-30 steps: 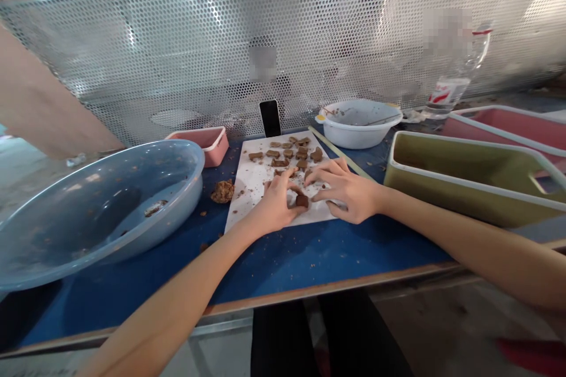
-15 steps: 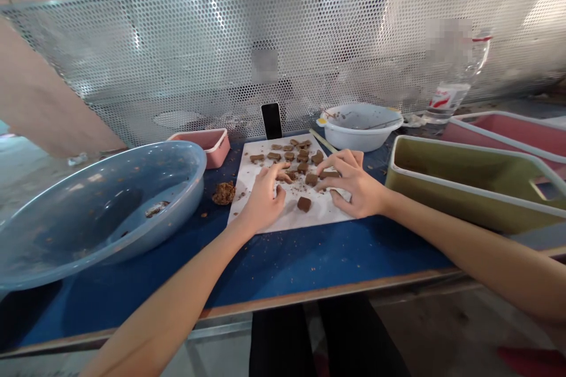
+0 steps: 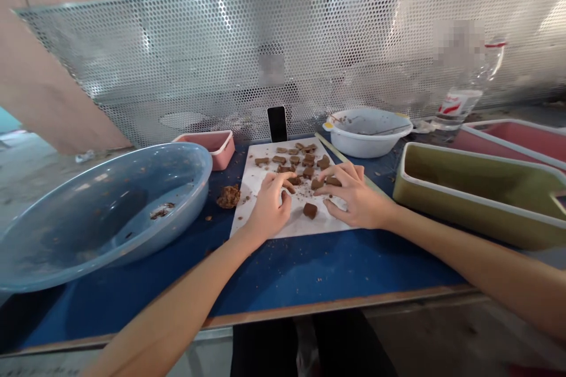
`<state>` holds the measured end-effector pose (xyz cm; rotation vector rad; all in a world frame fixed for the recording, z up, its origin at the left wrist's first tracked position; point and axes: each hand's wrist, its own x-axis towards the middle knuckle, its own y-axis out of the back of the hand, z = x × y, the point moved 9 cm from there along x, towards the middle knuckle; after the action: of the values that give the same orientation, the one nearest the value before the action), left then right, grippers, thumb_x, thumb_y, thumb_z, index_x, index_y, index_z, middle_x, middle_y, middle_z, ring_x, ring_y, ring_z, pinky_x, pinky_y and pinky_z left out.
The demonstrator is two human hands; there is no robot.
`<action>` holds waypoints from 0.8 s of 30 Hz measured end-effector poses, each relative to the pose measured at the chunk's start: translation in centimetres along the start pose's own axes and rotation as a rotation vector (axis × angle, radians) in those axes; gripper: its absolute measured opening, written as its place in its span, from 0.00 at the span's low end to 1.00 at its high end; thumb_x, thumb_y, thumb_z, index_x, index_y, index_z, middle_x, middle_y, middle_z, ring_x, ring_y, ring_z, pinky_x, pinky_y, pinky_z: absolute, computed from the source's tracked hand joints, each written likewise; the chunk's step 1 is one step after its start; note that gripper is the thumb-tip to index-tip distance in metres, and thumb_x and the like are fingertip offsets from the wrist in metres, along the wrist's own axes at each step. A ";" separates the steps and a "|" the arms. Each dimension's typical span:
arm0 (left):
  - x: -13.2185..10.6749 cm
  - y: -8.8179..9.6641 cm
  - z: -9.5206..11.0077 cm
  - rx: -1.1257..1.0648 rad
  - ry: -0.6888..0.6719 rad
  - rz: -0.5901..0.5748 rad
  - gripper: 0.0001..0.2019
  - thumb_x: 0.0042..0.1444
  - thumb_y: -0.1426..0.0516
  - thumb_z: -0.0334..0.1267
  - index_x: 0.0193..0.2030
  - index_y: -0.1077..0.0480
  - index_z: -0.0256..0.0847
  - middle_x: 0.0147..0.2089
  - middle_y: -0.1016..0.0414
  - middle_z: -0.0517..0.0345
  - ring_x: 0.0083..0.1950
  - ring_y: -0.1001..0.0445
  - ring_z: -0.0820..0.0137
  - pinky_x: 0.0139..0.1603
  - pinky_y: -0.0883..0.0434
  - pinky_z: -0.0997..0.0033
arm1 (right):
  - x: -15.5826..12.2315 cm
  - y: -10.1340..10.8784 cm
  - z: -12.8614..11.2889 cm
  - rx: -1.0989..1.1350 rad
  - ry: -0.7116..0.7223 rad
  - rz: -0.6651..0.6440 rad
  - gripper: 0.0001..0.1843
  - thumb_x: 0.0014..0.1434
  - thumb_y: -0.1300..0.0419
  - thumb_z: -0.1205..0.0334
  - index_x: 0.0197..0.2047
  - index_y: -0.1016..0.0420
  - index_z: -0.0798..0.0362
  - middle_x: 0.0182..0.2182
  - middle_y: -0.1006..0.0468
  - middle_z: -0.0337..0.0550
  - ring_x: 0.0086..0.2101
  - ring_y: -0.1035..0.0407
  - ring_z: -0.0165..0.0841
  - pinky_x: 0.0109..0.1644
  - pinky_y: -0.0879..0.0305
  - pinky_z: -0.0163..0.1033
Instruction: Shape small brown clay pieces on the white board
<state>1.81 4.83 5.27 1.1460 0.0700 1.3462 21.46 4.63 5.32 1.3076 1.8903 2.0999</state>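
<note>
A white sheet (image 3: 252, 225) holds several brown, clay-like pieces, some bar-shaped and some blocky, with crumbs between them. My left hand (image 3: 270, 205) hovers over the sheet's left part, thumb and forefinger apart beside a brown piece (image 3: 289, 187). Over the right part is my right hand (image 3: 356, 199), its fingers spread and curved down close to a small brown block (image 3: 316, 184); whether the fingertips touch it I cannot tell. Between the two hands, nearer to me, a lone brown block (image 3: 310, 210) lies on the sheet. Neither hand visibly grips anything.
Left stands a large blue basin (image 3: 177, 200), with a crumbly brown lump (image 3: 229, 196) beside it. A pink tub (image 3: 224, 152), a phone (image 3: 277, 123) and a white basin (image 3: 369, 142) line the back. Right are a green bin (image 3: 460, 197), a pink bin (image 3: 508, 140) and a bottle (image 3: 460, 103).
The whole view has shifted slightly. Relative to the lone block, my right hand has come a little to the left. My left hand looks nearly unmoved, and the pieces lie as before.
</note>
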 end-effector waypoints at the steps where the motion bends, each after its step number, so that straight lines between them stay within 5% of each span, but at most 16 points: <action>1: 0.0 0.0 0.1 -0.002 -0.005 0.002 0.23 0.70 0.49 0.25 0.68 0.30 0.44 0.50 0.18 0.49 0.60 0.19 0.56 0.65 0.22 0.48 | 0.0 0.0 -0.1 0.005 0.000 0.001 0.13 0.77 0.38 0.55 0.55 0.12 0.44 0.61 0.22 0.54 0.62 0.32 0.54 0.61 0.37 0.62; 11: -0.2 -0.1 0.5 -0.004 0.010 0.001 0.18 0.75 0.44 0.34 0.68 0.29 0.47 0.53 0.16 0.49 0.61 0.20 0.53 0.64 0.22 0.48 | -0.5 -0.6 -1.2 0.029 0.023 -0.047 0.12 0.78 0.39 0.55 0.54 0.13 0.45 0.61 0.22 0.55 0.59 0.31 0.53 0.60 0.33 0.60; 19: -0.6 -0.8 0.2 -0.030 0.006 -0.034 0.21 0.78 0.37 0.41 0.74 0.29 0.52 0.46 0.12 0.54 0.66 0.17 0.51 0.67 0.18 0.44 | -0.3 -0.6 -1.8 0.056 0.048 -0.055 0.12 0.77 0.38 0.57 0.54 0.12 0.45 0.59 0.22 0.55 0.58 0.32 0.52 0.59 0.36 0.58; 24: -1.0 -0.8 -0.4 -0.129 0.070 -0.038 0.23 0.79 0.39 0.41 0.77 0.30 0.52 0.48 0.09 0.55 0.54 0.10 0.57 0.62 0.13 0.49 | 0.1 -0.4 -2.2 0.005 0.071 -0.005 0.13 0.78 0.40 0.58 0.56 0.13 0.45 0.58 0.21 0.54 0.58 0.33 0.51 0.60 0.38 0.57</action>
<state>1.83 4.45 3.97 0.9846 0.0551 1.3375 19.92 3.02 5.25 1.2445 1.9245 2.1688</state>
